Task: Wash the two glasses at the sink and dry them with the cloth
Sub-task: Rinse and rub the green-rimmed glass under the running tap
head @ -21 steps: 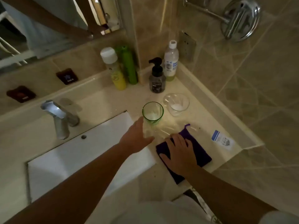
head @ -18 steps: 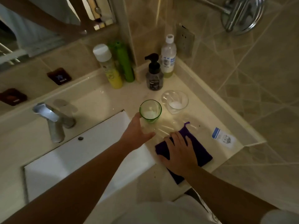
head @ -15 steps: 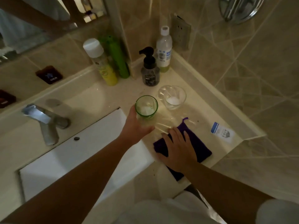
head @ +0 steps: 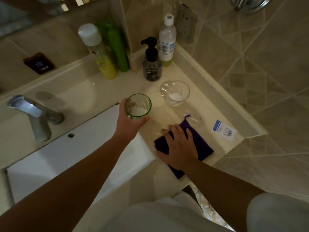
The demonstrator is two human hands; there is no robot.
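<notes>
A green-rimmed glass (head: 138, 106) stands upright on the counter beside the sink's right edge. My left hand (head: 128, 122) is wrapped around its near side, thumb on the right. A clear glass (head: 174, 93) with something white at its bottom stands apart, to the right and farther back. A purple cloth (head: 199, 139) lies flat near the counter's front edge, and my right hand (head: 179, 146) rests palm down on it with fingers spread. The white sink basin (head: 66, 153) lies to the left, with a chrome tap (head: 33, 114) behind it.
Along the back corner stand a yellow spray can (head: 100, 52), a green can (head: 117, 49), a dark pump bottle (head: 151, 64) and a white-capped bottle (head: 167, 42). A small blue-and-white packet (head: 223, 129) lies right of the cloth. Tiled walls close off the back and the right.
My left hand has reached forward and closed around the green-rimmed glass. My right hand stays flat on the cloth. The view has tilted down.
</notes>
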